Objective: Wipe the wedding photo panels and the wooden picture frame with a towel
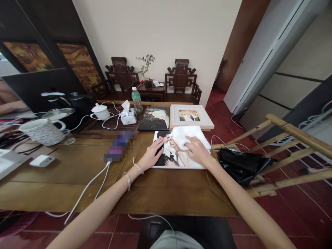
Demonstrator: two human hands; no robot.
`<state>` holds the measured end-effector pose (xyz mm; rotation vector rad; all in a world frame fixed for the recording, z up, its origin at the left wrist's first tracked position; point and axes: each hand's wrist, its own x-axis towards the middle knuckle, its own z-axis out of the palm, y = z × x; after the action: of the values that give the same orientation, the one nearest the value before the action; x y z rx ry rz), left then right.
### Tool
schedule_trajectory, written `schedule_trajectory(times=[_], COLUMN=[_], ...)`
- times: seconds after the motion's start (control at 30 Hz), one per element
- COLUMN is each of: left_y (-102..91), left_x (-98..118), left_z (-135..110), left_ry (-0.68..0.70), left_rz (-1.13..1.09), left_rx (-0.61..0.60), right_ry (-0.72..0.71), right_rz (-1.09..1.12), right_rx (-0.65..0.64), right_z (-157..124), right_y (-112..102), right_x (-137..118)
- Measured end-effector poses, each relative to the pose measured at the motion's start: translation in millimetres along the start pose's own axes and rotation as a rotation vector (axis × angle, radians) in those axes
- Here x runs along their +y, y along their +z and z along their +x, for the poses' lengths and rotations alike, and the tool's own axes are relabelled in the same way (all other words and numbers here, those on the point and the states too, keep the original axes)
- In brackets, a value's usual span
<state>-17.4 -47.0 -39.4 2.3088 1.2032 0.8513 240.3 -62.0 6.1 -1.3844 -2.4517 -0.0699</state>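
A wedding photo panel (178, 161) lies flat on the wooden table (166, 190) in front of me. My left hand (153, 152) rests along its left edge, fingers stretched out, with nothing in it. On the panel's upper right part is a white fluffy cloth (192, 133), which hides some of the picture. My right hand (197, 148) grips the cloth with bent fingers and presses it on the surface. Just behind the panel lie a dark photo panel (149, 119) and a light wood picture frame (207, 119) holding a smaller photo.
Left of the panels are a phone (118, 147) on a white cable, a tissue box (129, 117), a green-labelled bottle (136, 100), a lidded cup (100, 112) and a patterned mug (43, 131). A bamboo chair (298, 138) with a black bag (241, 166) stands right.
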Motion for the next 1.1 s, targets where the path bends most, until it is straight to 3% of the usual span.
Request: schedule_trajectory(times=[0.17, 0.43, 0.53, 0.67, 0.97, 1.1], left_y=[1.6, 0.7, 1.5, 2.9, 1.4, 0.7], left_x=[-0.5, 4.9, 4.2, 1.1, 0.5, 1.4], left_z=[-0.6, -1.1, -1.1, -1.1, -0.6, -0.6], left_ry=[-0.008, -0.013, -0.02, -0.011, -0.008, -0.006], left_rz=[0.006, 0.01, 0.016, 0.017, 0.034, 0.034], left_rx=[0.01, 0.024, 0.023, 0.034, 0.02, 0.01], right_ry=[-0.026, -0.089, -0.092, -0.063, 0.001, 0.002], right_rz=[0.052, 0.108, 0.139, 0.144, -0.017, -0.039], right_rx=[-0.014, -0.065, -0.085, -0.079, -0.042, -0.017], right_z=[-25.5, -107.2, -115.3, -93.3, 7.6, 26.2], right_y=[-4.2, -28.6, -34.6, -28.5, -2.6, 0.9], right_x=[-12.7, -67.6, -76.0, -68.4, -33.0, -25.8])
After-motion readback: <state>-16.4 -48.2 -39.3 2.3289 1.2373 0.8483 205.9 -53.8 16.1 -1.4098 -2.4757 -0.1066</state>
